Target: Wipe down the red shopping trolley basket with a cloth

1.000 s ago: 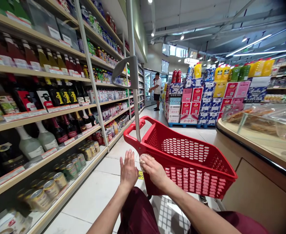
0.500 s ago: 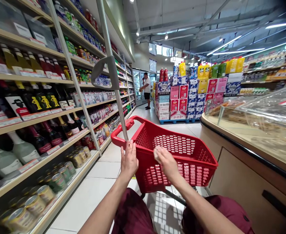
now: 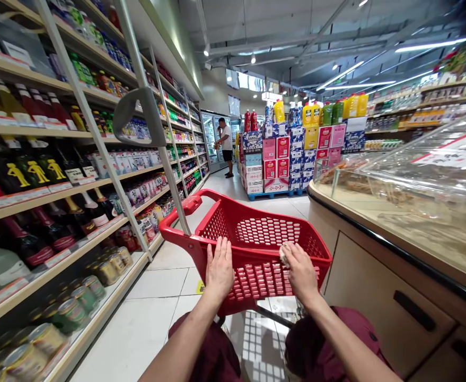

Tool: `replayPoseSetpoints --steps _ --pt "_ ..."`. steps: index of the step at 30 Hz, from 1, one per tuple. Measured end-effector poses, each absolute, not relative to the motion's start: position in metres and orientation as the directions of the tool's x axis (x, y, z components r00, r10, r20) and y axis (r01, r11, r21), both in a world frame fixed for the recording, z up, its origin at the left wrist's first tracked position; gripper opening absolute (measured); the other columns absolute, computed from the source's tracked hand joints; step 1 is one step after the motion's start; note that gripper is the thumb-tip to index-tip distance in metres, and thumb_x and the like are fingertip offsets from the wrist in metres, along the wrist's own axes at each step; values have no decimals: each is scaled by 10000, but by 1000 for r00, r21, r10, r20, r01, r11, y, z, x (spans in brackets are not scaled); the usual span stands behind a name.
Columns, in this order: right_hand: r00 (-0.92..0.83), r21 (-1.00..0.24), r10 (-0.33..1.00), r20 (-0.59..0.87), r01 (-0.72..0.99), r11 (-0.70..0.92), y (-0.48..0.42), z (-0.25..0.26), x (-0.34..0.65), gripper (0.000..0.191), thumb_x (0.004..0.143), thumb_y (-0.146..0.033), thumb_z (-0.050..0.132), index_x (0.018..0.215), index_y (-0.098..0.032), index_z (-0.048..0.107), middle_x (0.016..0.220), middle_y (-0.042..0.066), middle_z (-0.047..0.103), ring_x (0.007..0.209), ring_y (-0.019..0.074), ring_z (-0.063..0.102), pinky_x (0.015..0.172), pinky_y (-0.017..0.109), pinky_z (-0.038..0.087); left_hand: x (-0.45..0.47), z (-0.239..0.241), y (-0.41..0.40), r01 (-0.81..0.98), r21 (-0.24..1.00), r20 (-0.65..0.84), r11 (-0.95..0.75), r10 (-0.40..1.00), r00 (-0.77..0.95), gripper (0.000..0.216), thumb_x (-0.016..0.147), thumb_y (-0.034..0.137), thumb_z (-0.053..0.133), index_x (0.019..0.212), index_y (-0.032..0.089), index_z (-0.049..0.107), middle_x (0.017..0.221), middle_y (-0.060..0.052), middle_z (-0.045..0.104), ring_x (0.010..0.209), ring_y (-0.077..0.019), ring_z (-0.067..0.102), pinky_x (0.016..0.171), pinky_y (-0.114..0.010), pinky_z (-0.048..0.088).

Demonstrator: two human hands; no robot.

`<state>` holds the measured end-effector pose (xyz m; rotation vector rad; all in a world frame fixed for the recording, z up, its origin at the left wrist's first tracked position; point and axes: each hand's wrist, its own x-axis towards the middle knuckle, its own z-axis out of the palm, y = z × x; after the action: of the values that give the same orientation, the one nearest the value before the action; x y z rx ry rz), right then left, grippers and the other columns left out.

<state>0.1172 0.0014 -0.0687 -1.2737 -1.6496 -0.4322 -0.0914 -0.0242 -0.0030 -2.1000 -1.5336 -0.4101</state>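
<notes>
A red plastic shopping cart [image 3: 264, 233] stands tilted in the aisle just ahead of me, its grey pull handle [image 3: 149, 114] slanting up to the left. My left hand [image 3: 219, 269] lies flat, fingers together and stretched out, on the basket's near rim. My right hand [image 3: 301, 271] rests on the same rim to the right, fingers curled over a small pale cloth [image 3: 284, 254] pressed against the plastic. The basket looks empty inside. My knees in dark red trousers show at the bottom.
Shelves of bottles and jars [image 3: 50, 175] run along the left. A glass-topped food counter [image 3: 407, 207] with drawers stands close on the right. Stacked boxes on a pallet [image 3: 292, 159] block the aisle's far middle. A person [image 3: 226, 146] stands by the coolers far ahead.
The cart and view have shifted left. My left hand went from hovering beside the handle post to lying on the basket's rim. My right hand with the cloth slid right along the rim.
</notes>
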Motion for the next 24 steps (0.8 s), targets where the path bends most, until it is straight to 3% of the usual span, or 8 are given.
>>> replayPoseSetpoints --steps 2,7,13,19,24 --pt "19 -271 556 831 886 375 1 -69 117 434 814 -39 329 1140 -201 566 1199 76 559 1204 223 411 963 455 374 -79 -6 -26 936 -224 485 -272 802 349 598 716 165 406 1300 45 354 1384 -133 345 1324 -237 178 1088 -459 75" --pt "-145 -187 536 831 836 516 2 -66 106 395 832 -93 399 1178 -226 536 1262 47 511 1221 204 391 981 422 375 -61 -14 -27 912 -258 461 -319 789 406 563 757 159 374 1311 66 337 1387 -119 345 1325 -217 178 1087 -441 99" --pt "130 -314 560 818 917 247 -5 -93 196 449 815 -79 344 1203 -225 518 1268 41 506 1249 203 355 1010 441 353 -44 -23 -27 898 -256 445 -357 782 437 597 750 143 377 1335 75 284 1418 -110 283 1332 -216 147 1085 -453 95" --pt "-84 -205 533 842 864 460 -7 -86 174 415 841 -104 362 1207 -229 513 1284 44 489 1253 199 350 1003 443 364 -11 -35 -26 848 -261 380 -461 759 529 628 744 162 396 1350 80 251 1428 -109 257 1334 -218 140 1084 -451 98" --pt "186 -356 538 822 905 232 -11 -102 216 490 809 -62 321 1228 -249 494 1281 12 492 1246 190 361 1014 433 366 -8 -38 -24 844 -273 387 -461 751 535 666 728 152 402 1363 85 214 1433 -106 243 1336 -218 130 1082 -458 92"
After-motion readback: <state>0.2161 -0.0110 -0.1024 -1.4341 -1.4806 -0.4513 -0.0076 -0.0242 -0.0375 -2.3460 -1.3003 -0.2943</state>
